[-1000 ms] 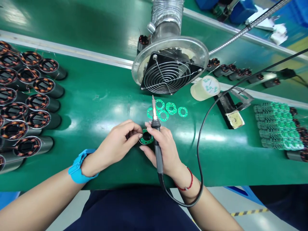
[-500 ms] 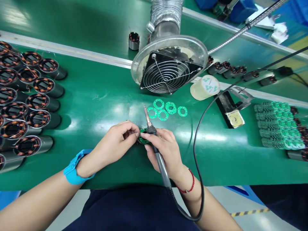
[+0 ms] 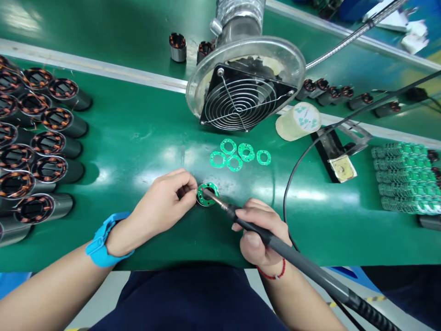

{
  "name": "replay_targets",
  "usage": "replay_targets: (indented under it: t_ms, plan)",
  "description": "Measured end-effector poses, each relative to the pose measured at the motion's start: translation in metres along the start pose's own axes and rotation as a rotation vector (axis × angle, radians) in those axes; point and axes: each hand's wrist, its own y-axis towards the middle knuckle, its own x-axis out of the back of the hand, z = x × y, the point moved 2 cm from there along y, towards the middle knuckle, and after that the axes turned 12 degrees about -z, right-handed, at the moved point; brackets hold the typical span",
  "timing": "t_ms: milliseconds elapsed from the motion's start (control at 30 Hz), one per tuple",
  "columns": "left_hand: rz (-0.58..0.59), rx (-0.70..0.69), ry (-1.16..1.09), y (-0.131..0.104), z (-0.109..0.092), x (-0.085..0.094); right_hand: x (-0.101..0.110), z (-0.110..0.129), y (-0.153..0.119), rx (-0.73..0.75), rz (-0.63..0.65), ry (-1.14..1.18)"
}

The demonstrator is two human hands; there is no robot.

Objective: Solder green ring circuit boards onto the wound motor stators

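In the head view, a green ring-shaped circuit board (image 3: 212,188) sits on top of a round metal part whose rim shows beneath it; the body below is mostly hidden. My left hand (image 3: 174,195) is closed in a pinch at the board's left edge; what the fingertips hold there is too small to make out. My right hand (image 3: 263,230) is wrapped round a soldering iron (image 3: 292,252). The iron points left, its tip over the board; whether it touches, I cannot tell. Just beyond lie several loose green ring boards (image 3: 234,163).
Wound motor stators (image 3: 51,169) crowd the left side. A fan-fitted fume extractor (image 3: 241,101) hangs ahead. Rightward are a pale cylindrical container (image 3: 292,126), a soldering-iron stand with a sponge (image 3: 342,168) and stacked green boards (image 3: 401,177). A black cable (image 3: 289,184) crosses the bench.
My right hand has drawn back to the right from the board and swung the soldering iron round, so its tip is now over the board. My left hand stays almost in place.
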Motion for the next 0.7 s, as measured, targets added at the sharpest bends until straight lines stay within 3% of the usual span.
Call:
replay_targets:
  t_ms: [167,367,500,567,700]
  plan:
    - [-0.004,-0.012,0.015,0.001,-0.001,0.0,-0.001,0.004,0.006,-0.007,0.065,-0.009]
    - [-0.01,-0.073,0.045,0.0,-0.002,0.001,-0.001,0.003,0.003,0.018,0.052,-0.009]
    - [-0.024,-0.176,0.072,-0.001,-0.003,0.002,-0.004,-0.002,-0.001,-0.05,-0.01,-0.05]
    - [-0.034,-0.233,0.092,-0.001,-0.004,0.002,-0.009,-0.006,0.0,-0.077,0.09,-0.135]
    - [-0.026,-0.332,0.115,0.0,-0.003,0.003,-0.02,-0.011,0.001,-0.031,0.422,-0.249]
